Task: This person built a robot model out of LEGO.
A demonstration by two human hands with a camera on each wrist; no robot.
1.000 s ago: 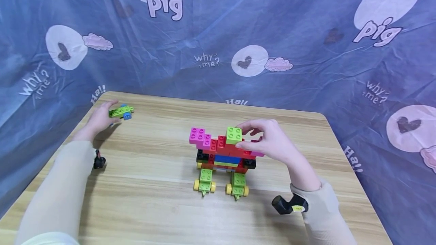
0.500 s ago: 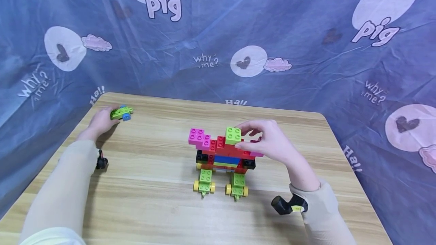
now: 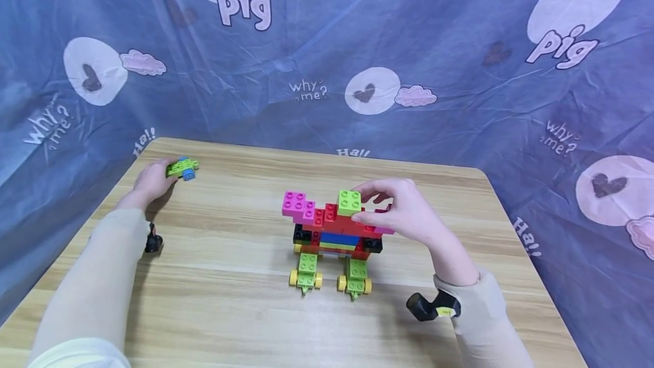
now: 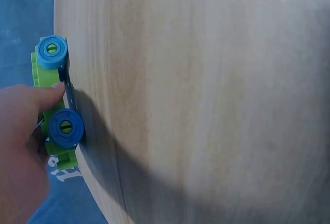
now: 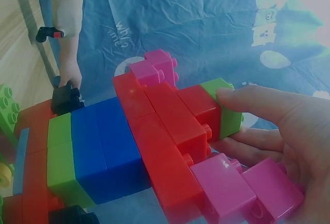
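At the table's far left corner, my left hand [image 3: 153,182] holds a green toy car base [image 3: 182,167] with blue wheels. In the left wrist view the thumb presses along the side of the car base [image 4: 50,74], between its two wheels; the other fingers are hidden behind it. Mid-table stands a model of building blocks [image 3: 339,239] in red, blue, black, pink and green, on green bases with yellow wheels. My right hand [image 3: 403,209] pinches the lime-green block [image 3: 349,202] at its top. The right wrist view has the thumb on one side of this green block [image 5: 230,113], fingers opposite.
The wooden table [image 3: 230,311] has a blue printed cloth [image 3: 306,33] hanging behind it and at both sides. Black wrist cameras jut from the sleeves, the right one [image 3: 431,305] low over the table beside the model.
My left hand's thumb and fingers have closed in on the green car base, which stays about where it was. The right hand and the block model have kept their place.
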